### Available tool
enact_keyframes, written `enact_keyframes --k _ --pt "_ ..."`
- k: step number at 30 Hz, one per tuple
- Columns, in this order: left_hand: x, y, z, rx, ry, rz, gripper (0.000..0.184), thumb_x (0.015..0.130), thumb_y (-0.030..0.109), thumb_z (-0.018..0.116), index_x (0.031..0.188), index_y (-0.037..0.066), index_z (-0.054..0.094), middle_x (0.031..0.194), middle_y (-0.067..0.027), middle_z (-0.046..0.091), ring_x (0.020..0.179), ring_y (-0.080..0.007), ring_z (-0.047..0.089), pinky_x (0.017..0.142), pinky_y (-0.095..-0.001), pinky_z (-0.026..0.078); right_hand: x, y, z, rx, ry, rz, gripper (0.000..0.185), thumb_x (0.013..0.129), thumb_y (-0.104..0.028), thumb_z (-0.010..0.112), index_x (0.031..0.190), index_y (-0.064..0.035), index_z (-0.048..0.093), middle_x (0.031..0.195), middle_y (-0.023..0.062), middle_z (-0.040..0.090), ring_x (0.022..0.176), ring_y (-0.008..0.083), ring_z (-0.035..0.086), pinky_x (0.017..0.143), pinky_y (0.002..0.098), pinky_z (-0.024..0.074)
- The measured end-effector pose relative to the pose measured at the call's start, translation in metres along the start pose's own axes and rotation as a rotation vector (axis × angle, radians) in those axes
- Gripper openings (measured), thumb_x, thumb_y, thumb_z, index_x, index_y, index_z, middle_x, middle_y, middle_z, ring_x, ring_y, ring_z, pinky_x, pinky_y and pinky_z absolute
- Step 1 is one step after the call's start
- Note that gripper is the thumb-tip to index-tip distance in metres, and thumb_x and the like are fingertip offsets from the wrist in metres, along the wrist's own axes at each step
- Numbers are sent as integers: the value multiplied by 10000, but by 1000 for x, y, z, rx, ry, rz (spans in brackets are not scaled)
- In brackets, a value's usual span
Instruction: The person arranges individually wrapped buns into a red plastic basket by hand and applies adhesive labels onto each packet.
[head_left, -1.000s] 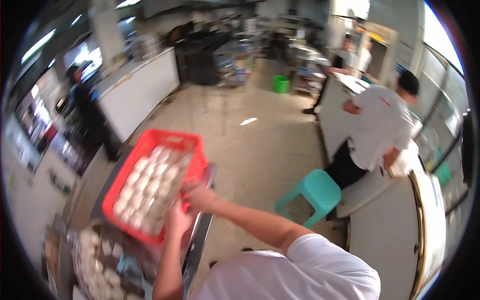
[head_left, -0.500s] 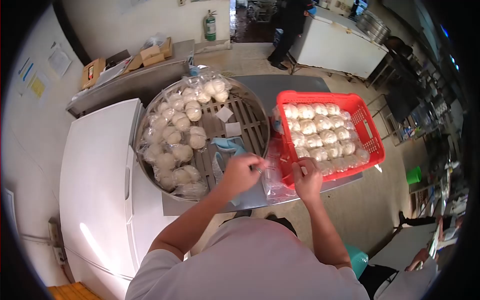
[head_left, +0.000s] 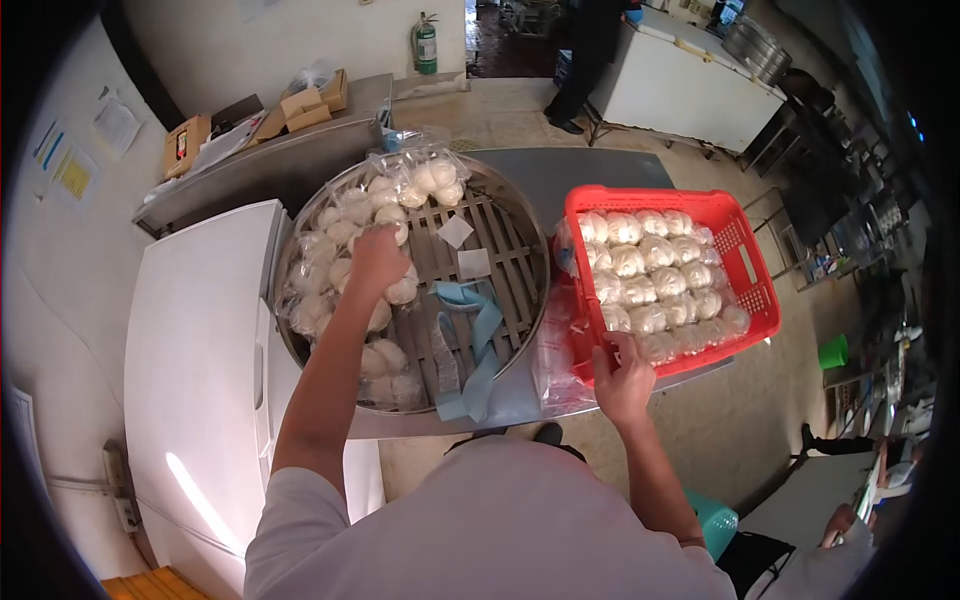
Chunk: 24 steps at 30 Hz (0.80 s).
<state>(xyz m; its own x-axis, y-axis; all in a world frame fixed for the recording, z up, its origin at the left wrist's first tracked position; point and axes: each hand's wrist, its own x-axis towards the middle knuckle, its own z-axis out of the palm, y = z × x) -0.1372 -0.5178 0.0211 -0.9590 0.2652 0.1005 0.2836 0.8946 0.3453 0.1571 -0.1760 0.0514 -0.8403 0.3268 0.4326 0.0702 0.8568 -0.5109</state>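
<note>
My left hand (head_left: 380,262) reaches down onto the plastic-wrapped white buns (head_left: 322,250) on the left side of a round metal steamer tray (head_left: 540,270). Its back faces me and its fingertips are hidden, so I cannot tell whether it grips a bun. At the near left corner of a red plastic basket (head_left: 750,240), my right hand (head_left: 624,375) curls its fingers over the rim. Rows of pleated wrapped buns (head_left: 655,250) fill most of the basket. A light-blue cloth strip (head_left: 485,350) lies on the tray's slats and hangs over its near edge.
Two white paper squares (head_left: 473,264) rest on the slats. Clear plastic bags (head_left: 560,350) lie between tray and basket on the metal table (head_left: 600,165). A white freezer (head_left: 195,330) stands at left. Another person (head_left: 590,60) stands beyond the table.
My left hand has moved from between the tray and basket to the buns at left, uncovering the blue strip. My right hand stays at the basket's near corner, its fingers slightly shifted.
</note>
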Motion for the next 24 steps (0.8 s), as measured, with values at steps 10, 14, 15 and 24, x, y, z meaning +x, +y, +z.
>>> enact_keyframes --k 10,14,15,24 --pt "194 18 78 -419 477 -294 780 781 433 881 1340 -39 610 1229 -253 715 1134 -414 693 962 -447 542 3 -5 0 -13 0 76 235 859 -139 764 1065 -53 693 939 152 709 829 371 695 734 463 563" --pt "197 15 73 -636 317 -191 439 870 282 838 1163 -30 742 1094 -190 777 1027 -301 745 913 -374 552 0 -5 -4 6 -20 75 258 853 -134 769 1072 -25 689 941 156 708 822 351 696 732 445 565" --pt "191 23 70 -783 335 -120 346 889 226 816 1116 -27 754 1052 -158 779 990 -253 736 890 -346 546 0 -5 -7 29 -34 93 276 857 -139 770 1090 -16 688 945 162 709 825 349 698 744 445 571" --pt "28 182 -48 -1243 218 180 57 942 10 707 967 -26 743 936 -46 727 887 -111 635 801 -283 506 73 -19 -56 577 -14 262 601 886 -219 796 1327 122 571 1198 252 710 1086 334 704 992 413 559"
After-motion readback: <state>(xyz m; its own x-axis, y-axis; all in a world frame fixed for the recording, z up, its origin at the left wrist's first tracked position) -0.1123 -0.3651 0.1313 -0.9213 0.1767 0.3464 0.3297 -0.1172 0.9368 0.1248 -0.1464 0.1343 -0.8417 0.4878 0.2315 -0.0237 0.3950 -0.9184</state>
